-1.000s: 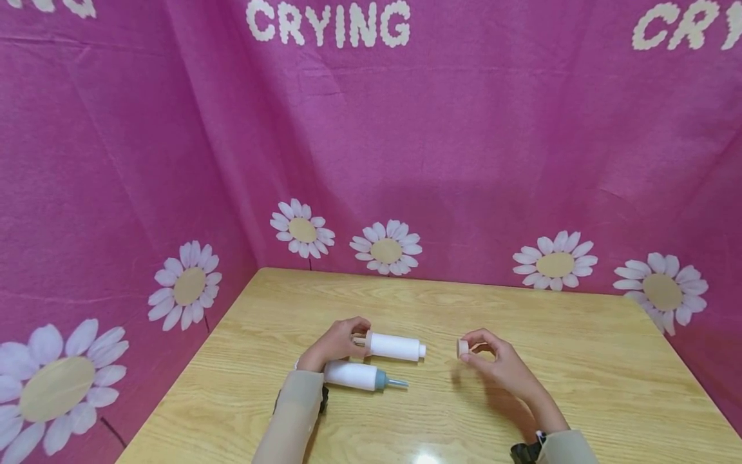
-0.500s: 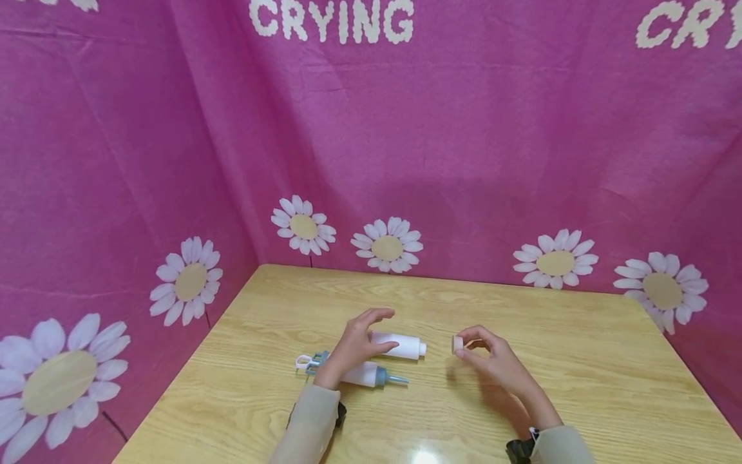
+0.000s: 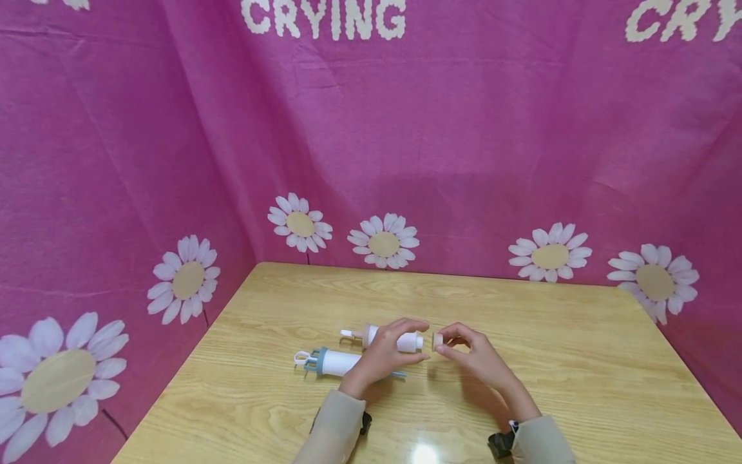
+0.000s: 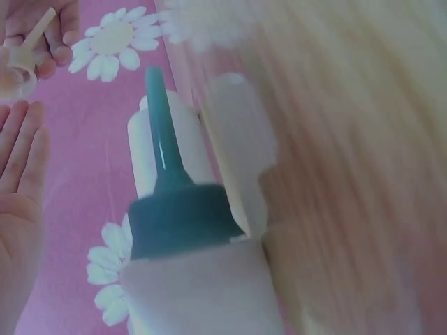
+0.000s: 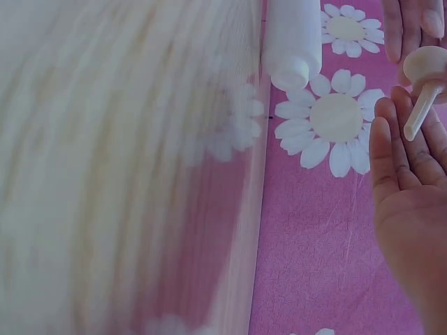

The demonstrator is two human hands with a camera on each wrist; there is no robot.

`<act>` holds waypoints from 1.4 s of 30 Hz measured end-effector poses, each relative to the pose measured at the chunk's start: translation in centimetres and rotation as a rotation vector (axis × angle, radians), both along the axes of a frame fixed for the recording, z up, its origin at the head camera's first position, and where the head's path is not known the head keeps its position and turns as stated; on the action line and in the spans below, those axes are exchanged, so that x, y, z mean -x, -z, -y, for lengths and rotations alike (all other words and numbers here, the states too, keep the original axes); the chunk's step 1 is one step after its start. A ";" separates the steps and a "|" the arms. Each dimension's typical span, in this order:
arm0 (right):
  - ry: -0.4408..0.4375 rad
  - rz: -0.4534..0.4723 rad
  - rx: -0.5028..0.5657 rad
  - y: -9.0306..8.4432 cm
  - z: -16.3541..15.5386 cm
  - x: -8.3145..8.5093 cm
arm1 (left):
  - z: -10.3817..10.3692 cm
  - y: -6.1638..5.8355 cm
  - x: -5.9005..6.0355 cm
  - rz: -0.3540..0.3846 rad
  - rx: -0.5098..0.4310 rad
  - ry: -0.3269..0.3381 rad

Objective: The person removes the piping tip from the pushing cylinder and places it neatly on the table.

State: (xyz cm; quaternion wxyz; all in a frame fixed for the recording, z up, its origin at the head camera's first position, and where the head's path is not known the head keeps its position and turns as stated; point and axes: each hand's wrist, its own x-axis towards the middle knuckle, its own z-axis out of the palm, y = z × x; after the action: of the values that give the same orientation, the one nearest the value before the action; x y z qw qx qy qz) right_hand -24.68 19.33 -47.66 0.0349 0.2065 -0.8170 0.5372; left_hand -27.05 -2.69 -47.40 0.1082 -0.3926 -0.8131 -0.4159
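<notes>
Head view: left hand [image 3: 382, 357] curled round white plastic tube with pink plunger [image 3: 400, 341], low over wooden worktop [image 3: 522, 361]. Right hand [image 3: 472, 354] pinches small pink nozzle cap [image 3: 437, 339] beside tube's open tip. Looks light, stiff, smooth; best gripped round middle. White tube with blue nozzle [image 3: 336, 363] lies near.

1. The left hand [image 3: 385, 353] reaches forward near the middle of the table, fingers curled, thumb and forefinger spread around what it grips.
2. The right hand [image 3: 472, 356] sits just beside it, fingertips [image 3: 445, 343] pinched together, apparently thumb against forefinger.
3. Both forearms, in beige sleeves, angle inward from the near edge.
</notes>
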 end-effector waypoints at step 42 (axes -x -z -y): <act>-0.220 0.357 0.227 0.9 -1.8 -0.2 | -0.3 0.1 -0.5 -0.121 -0.004 0.040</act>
State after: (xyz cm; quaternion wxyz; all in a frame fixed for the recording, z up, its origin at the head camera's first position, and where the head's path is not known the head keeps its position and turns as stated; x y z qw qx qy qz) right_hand -24.49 21.15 -48.58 -0.1459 0.1909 -0.7170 0.6543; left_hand -26.52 -2.37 -47.49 0.1497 -0.4329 -0.7963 -0.3950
